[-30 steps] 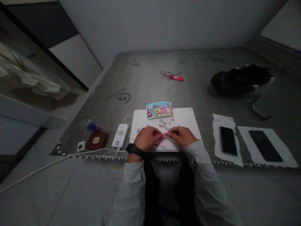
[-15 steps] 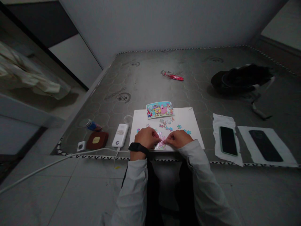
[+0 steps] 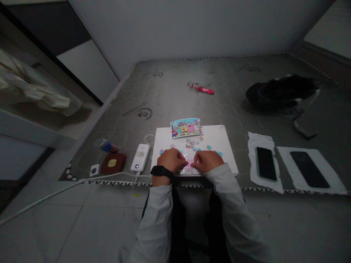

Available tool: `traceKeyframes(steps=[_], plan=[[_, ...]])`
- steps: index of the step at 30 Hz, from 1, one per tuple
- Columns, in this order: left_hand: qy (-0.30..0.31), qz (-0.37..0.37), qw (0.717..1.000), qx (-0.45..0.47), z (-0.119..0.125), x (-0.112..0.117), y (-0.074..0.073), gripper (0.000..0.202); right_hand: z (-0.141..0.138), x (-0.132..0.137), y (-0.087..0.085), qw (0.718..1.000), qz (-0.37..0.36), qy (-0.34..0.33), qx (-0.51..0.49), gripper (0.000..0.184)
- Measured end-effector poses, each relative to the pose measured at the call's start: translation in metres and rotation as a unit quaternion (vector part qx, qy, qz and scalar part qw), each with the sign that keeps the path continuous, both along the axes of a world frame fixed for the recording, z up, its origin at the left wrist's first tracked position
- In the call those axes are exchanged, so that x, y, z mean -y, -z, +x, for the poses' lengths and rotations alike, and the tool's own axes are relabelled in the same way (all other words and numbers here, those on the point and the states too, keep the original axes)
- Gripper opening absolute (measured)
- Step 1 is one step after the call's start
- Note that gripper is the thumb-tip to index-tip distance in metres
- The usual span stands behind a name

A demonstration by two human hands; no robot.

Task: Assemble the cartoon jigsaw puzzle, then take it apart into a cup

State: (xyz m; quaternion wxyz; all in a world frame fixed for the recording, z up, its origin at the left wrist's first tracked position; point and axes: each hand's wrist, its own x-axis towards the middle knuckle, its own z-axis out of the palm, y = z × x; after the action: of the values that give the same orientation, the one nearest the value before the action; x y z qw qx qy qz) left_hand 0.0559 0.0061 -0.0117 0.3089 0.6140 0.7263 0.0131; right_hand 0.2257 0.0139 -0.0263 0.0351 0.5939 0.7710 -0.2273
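Note:
My left hand (image 3: 171, 160) and my right hand (image 3: 207, 161) rest close together on the near edge of a white board (image 3: 219, 137). Both have curled fingers pressing on a small joined patch of pink jigsaw pieces (image 3: 188, 166) between them. Several loose puzzle pieces (image 3: 195, 145) lie scattered on the board beyond my fingers. A colourful cartoon reference picture (image 3: 186, 127) lies at the board's far edge. A dark watch is on my left wrist.
All lies on a grey mattress (image 3: 170, 91). Left of the board: a white power bank (image 3: 140, 157) with cable, a brown case (image 3: 113, 163), a can (image 3: 105, 145). Right: two phones (image 3: 265, 163) on white cloths. Farther back: a red wrapper (image 3: 202, 88) and a black garment (image 3: 279, 91).
Both hands have drawn back toward me and lowered onto the pink patch at the board's near edge. Loose blue pieces behind my right hand have come into view.

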Motion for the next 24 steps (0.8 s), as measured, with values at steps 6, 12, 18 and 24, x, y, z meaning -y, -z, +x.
traceKeyframes(steps=[6, 12, 18, 24], plan=[[-0.003, 0.002, 1.0, -0.002, 0.0, 0.0, -0.001, 0.014, 0.001, 0.0, 0.002, 0.999, -0.004, 0.001, -0.032, 0.013], [-0.007, 0.005, 1.0, -0.006, 0.0, 0.0, 0.0, 0.014, 0.016, -0.004, 0.0, 0.997, 0.016, 0.016, -0.071, 0.009], [-0.011, 0.005, 1.0, 0.002, -0.001, 0.0, 0.002, 0.014, 0.046, -0.009, 0.005, 0.995, 0.036, 0.064, -0.063, 0.008], [-0.012, 0.007, 1.0, 0.003, -0.001, 0.001, 0.001, 0.013, 0.075, -0.011, 0.009, 0.989, 0.081, 0.111, -0.06, 0.012]])
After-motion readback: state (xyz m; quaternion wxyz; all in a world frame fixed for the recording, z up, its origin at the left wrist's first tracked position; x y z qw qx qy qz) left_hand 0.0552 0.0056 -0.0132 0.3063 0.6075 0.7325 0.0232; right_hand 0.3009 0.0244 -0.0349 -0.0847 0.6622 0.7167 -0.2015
